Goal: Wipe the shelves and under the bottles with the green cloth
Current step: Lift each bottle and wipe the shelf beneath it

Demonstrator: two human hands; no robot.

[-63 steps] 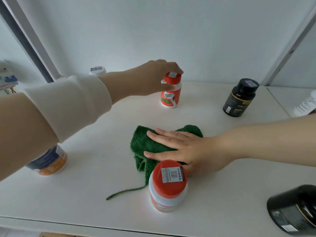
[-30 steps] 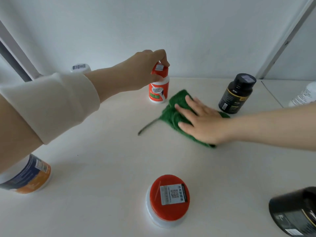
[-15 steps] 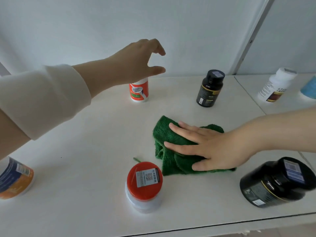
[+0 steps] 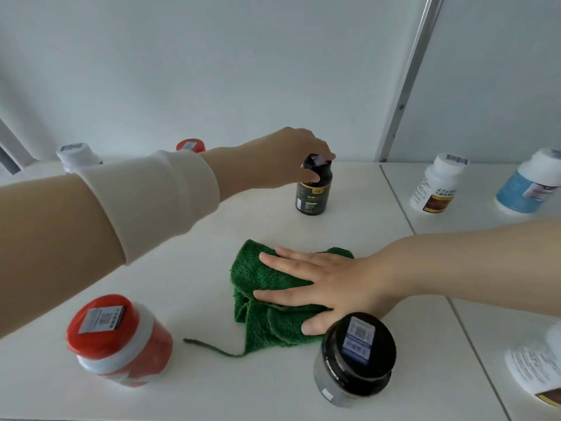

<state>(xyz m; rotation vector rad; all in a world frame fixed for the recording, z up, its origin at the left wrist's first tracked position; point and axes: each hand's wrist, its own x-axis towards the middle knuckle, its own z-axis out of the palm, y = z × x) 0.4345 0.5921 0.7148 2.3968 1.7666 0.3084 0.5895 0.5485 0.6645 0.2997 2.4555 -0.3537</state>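
The green cloth (image 4: 267, 302) lies crumpled in the middle of the white shelf (image 4: 212, 226), a loose thread trailing to its left. My right hand (image 4: 328, 287) presses flat on the cloth with straight fingers. My left hand (image 4: 288, 159) reaches across at the back, and its fingers curl round the cap of a small black bottle (image 4: 312, 192) standing upright on the shelf. A red-capped jar (image 4: 115, 338) stands at the front left. A black jar (image 4: 355, 357) stands at the front, right beside my right thumb.
A small red-capped bottle (image 4: 190, 145) and a white-capped bottle (image 4: 76, 154) stand at the back left, partly behind my left arm. On the neighbouring shelf at right stand a white bottle (image 4: 437, 186), a blue-labelled bottle (image 4: 528, 186) and another white bottle (image 4: 537, 369). A metal upright (image 4: 406, 77) divides the back wall.
My left hand has moved right from above the small red-capped bottle and gripped the black bottle's cap. My right hand stays flat on the cloth. The view has shifted right.
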